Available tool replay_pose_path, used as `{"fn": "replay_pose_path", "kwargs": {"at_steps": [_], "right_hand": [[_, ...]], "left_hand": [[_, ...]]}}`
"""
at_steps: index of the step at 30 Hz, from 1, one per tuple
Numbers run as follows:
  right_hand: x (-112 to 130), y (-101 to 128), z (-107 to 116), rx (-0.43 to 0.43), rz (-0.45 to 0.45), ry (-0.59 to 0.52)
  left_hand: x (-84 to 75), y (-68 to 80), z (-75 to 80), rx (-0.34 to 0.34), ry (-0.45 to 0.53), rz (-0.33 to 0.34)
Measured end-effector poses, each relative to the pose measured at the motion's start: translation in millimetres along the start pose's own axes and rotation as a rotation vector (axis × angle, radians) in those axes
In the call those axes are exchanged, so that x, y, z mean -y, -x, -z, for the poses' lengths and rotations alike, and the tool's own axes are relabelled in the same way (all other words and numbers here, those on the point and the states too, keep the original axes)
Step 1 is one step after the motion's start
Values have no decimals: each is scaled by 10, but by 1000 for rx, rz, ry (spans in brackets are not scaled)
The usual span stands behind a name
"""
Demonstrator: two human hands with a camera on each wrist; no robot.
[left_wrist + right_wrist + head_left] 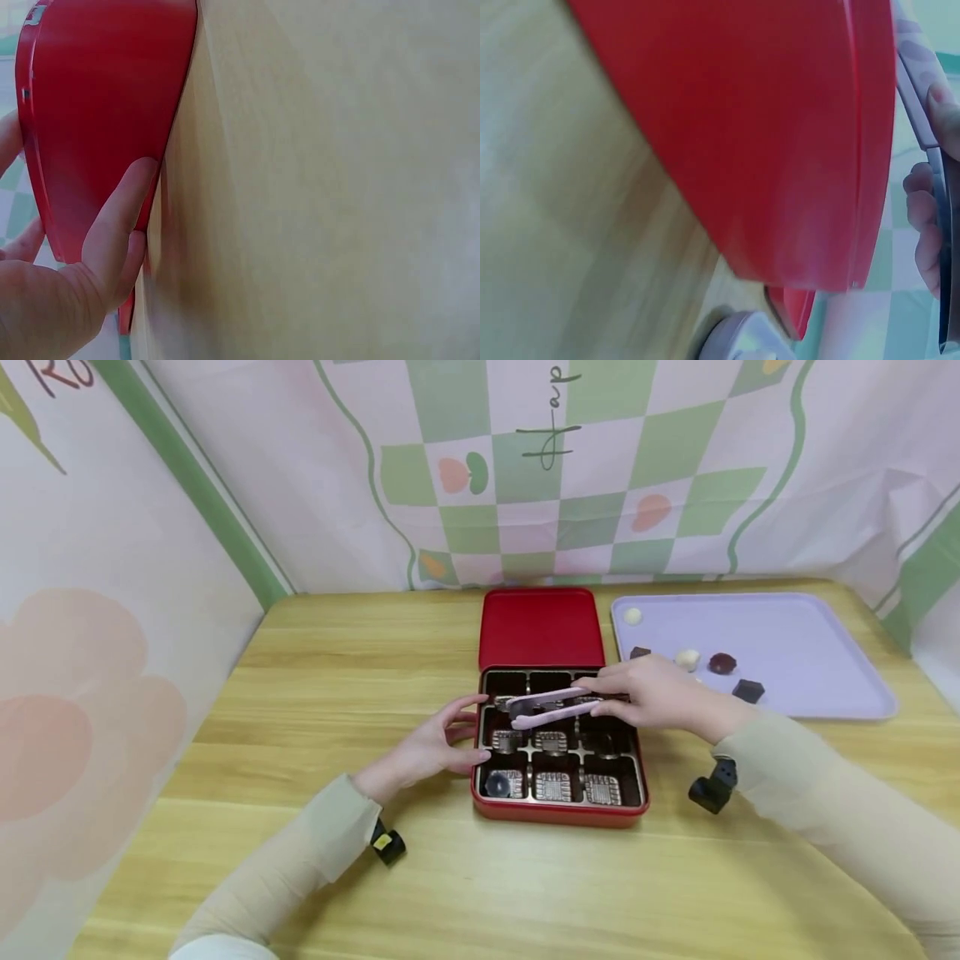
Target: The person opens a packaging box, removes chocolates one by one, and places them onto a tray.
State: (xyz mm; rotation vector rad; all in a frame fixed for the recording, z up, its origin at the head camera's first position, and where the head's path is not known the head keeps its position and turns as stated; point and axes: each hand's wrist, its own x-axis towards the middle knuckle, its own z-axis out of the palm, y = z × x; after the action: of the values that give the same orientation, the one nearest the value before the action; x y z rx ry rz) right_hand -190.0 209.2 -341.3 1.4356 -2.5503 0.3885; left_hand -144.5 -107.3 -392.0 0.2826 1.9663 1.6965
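A red tin (561, 814) with a silver-edged divided insert stands on the table, its lid (540, 627) folded back. My right hand (652, 697) pinches lilac tongs (558, 717) above the left part of the tin. Between the tong tips is a dark piece (519, 709), probably a chocolate. A dark round chocolate (497, 784) lies in the front-left compartment. My left hand (427, 747) rests against the tin's left side, fingers and thumb spread along the wall and rim. In the left wrist view its thumb (124, 217) lies on the red side wall.
At the back right, a lilac tray (817, 652) carries several white and dark chocolates, including a dark red one (722, 663) and a dark square one (748, 691). A printed cloth (525, 468) hangs behind the wooden table (337, 693).
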Motion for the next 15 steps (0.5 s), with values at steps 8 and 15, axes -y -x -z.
{"fn": "replay_pose_path", "kwargs": {"at_steps": [8, 15], "right_hand": [[-42, 257, 24, -112, 12, -14], [-107, 515, 36, -209, -8, 11]], "left_hand": [[-43, 27, -31, -4, 28, 17], [-35, 24, -40, -4, 24, 19]]}}
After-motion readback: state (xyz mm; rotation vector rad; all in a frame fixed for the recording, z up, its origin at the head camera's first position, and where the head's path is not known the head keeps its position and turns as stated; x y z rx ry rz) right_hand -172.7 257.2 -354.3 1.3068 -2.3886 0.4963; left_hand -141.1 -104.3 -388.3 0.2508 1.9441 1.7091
